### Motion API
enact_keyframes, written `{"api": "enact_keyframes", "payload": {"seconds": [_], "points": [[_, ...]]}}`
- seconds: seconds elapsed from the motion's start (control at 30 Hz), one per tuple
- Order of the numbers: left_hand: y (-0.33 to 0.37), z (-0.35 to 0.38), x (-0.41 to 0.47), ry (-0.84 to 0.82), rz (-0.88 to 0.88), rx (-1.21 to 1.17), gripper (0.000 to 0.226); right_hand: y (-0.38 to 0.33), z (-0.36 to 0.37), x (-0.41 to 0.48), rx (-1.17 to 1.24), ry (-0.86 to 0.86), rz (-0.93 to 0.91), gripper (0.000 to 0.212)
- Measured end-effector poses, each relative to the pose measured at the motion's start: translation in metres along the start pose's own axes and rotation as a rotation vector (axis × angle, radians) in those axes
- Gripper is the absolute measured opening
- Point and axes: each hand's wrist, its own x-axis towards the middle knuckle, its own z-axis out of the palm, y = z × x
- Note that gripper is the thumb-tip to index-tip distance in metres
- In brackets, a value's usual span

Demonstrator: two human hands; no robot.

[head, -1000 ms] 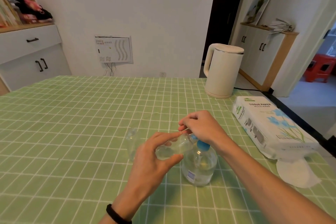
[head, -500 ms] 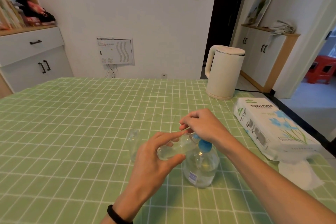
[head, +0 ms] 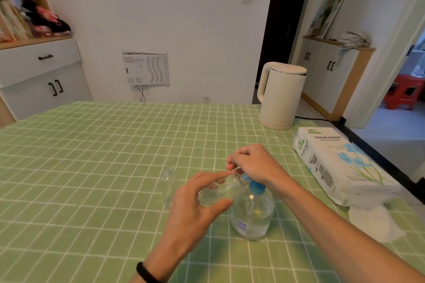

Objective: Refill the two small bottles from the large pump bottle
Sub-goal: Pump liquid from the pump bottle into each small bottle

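Note:
A large clear pump bottle with a blue pump head stands on the green checked tablecloth, part full of clear liquid. My left hand grips a small clear bottle, tilted on its side with its mouth at the blue pump spout. My right hand lies over the pump head with curled fingers; the top of the pump is hidden under it. A second small clear bottle stands upright on the cloth just left of my left hand.
A cream electric kettle stands at the back right with its cord running off the table. A pack of tissue paper lies along the right edge, with a loose white tissue in front of it.
Both hands and the bottles hold nearly the same pose. Only the camera view shifts slightly.

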Motion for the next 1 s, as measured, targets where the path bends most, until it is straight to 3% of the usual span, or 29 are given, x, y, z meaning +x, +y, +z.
{"api": "enact_keyframes", "payload": {"seconds": [1.0], "points": [[0.001, -0.002, 0.004, 0.004, -0.022, -0.021, 0.057, -0.008, -0.004, -0.001, -0.081, -0.013, -0.015, 0.023]]}}
